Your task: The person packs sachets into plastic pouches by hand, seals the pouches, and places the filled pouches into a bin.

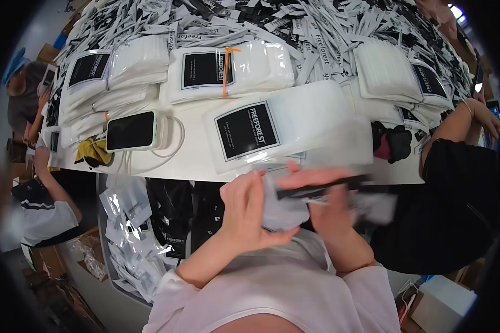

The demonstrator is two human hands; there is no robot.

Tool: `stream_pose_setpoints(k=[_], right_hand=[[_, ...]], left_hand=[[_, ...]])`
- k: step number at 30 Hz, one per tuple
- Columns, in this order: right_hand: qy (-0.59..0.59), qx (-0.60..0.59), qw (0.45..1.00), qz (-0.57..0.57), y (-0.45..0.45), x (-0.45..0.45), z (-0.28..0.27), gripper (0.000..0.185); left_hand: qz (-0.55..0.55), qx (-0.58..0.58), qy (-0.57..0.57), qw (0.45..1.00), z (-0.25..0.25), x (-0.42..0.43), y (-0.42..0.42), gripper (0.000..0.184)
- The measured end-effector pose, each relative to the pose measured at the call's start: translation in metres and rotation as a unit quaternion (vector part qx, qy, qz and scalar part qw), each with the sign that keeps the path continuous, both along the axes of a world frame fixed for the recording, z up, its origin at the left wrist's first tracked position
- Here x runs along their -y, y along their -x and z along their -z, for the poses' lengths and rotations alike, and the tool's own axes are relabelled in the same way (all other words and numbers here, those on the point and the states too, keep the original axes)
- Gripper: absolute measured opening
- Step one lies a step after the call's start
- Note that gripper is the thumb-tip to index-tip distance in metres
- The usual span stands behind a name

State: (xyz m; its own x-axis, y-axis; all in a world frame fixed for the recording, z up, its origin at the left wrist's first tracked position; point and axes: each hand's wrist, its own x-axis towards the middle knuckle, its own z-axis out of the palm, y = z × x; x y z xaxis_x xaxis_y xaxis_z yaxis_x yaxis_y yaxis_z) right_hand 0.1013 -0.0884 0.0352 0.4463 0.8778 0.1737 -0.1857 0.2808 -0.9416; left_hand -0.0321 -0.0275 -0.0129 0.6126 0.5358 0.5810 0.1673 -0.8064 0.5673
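In front of my chest, my left hand is closed on a translucent white plastic bag, its thumb along the lower edge. My right hand, blurred by motion, grips slim stick packets beside the bag. One black stick packet shows in it, with whitish packets smeared behind; how many, I cannot tell. Just beyond both hands, a pile of clear bags with a black FREEFOREST label lies flat at the table edge.
Black and white stick packets are heaped across the back. Banded bag stacks stand before them. A phone with a looped cable lies left. Below, a grey bin holds filled bags. A person in black sits close right; others work left.
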Motion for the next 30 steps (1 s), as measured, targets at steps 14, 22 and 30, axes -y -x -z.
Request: stream_pose_setpoints(k=[14, 22, 30], right_hand=[[0.023, 0.433, 0.901, 0.001, -0.012, 0.017, 0.002, 0.040], [0.075, 0.540, 0.827, -0.138, -0.024, 0.015, 0.009, 0.016], [0.043, 0.524, 0.821, -0.221, -0.032, 0.004, 0.009, 0.023]], left_hand=[[0.030, 0.008, 0.059, 0.998, 0.009, -0.012, 0.009, 0.110], [0.084, -0.038, 0.097, 0.991, -0.009, -0.012, 0.011, 0.104], [0.066, -0.133, 0.337, 0.930, -0.020, -0.017, 0.019, 0.102]])
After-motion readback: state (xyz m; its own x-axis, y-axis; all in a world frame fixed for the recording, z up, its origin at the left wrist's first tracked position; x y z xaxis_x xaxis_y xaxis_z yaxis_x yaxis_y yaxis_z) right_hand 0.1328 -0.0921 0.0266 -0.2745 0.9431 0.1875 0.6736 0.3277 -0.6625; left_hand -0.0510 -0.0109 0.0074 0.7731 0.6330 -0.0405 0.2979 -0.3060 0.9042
